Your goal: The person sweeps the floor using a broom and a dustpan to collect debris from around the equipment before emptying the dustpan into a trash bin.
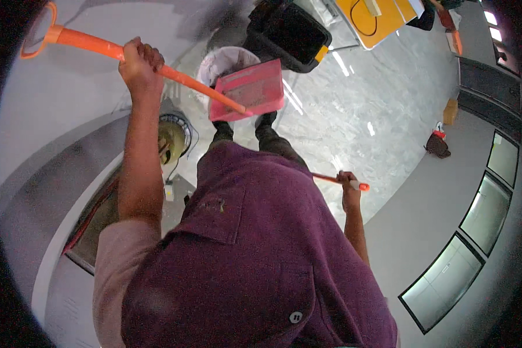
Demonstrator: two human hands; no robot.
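My left hand (pixel 140 65) is closed around the long orange handle of a pink dustpan (pixel 252 90). The pan is tilted, with grey dust in it, and sits in front of my feet at the rim of a white bin (pixel 217 62) with a pale liner. It covers part of the bin. On the right, my right hand (pixel 349 190) grips a thin orange stick (pixel 364 187) near its end. The stick's other end passes behind my purple apron, so its kind cannot be made out.
A black tub (pixel 295 35) with a yellow latch stands beyond the bin. A yellow-topped table (pixel 377 20) is at the far right. Left of my legs lies a round object (pixel 174 139) with a cable. A brown bag (pixel 437 146) and a cardboard box (pixel 450 111) rest by the right wall.
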